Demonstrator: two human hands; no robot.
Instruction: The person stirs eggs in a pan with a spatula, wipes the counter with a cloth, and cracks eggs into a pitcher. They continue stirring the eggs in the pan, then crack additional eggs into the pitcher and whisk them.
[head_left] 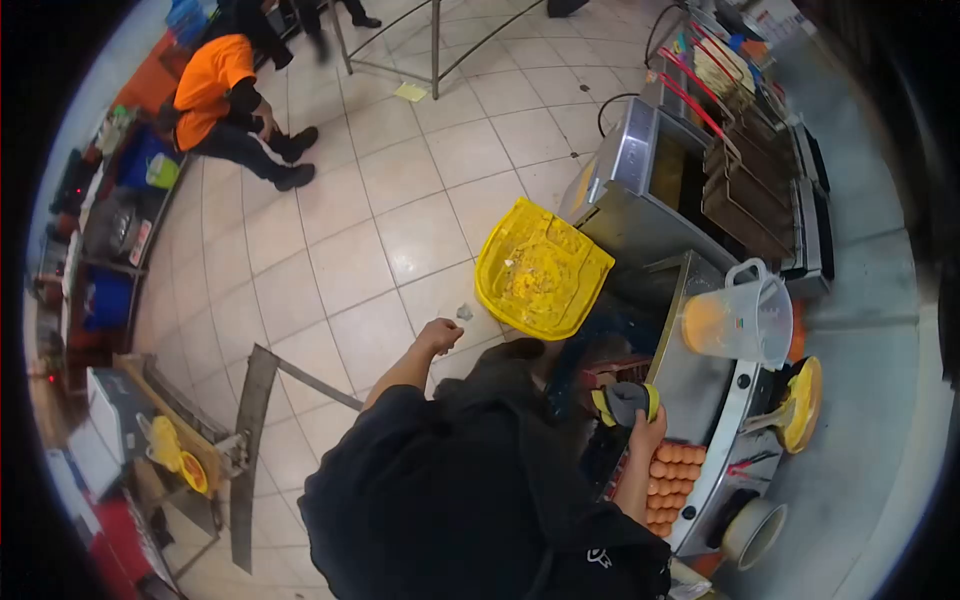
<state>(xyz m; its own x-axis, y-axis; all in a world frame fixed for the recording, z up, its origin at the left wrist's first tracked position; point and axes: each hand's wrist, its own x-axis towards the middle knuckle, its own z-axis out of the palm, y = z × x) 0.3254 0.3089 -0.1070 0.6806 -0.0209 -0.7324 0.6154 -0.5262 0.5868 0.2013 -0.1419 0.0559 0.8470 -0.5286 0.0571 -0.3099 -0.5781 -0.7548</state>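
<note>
My left hand [440,337] is stretched out over the tiled floor, its fingers curled in; whether anything is inside cannot be seen. Just beyond it shows a small pale grey scrap [464,312], apart from the fingers. In my right hand [649,428] is a dark grey pad with yellow-green edges [628,402], gripped at one side above the front of the counter. Beside that forearm stand brown eggs [676,484] in rows. Ahead, between my hands, is a yellow plastic bin [545,325] with food residue smeared over its top.
A clear measuring jug [770,325] with orange liquid stands on the steel counter [683,370]. Beyond it are fryer baskets [745,190] with red handles. A pot [755,535] sits nearer. On the left, a person in an orange shirt [212,90] bends beside shelves.
</note>
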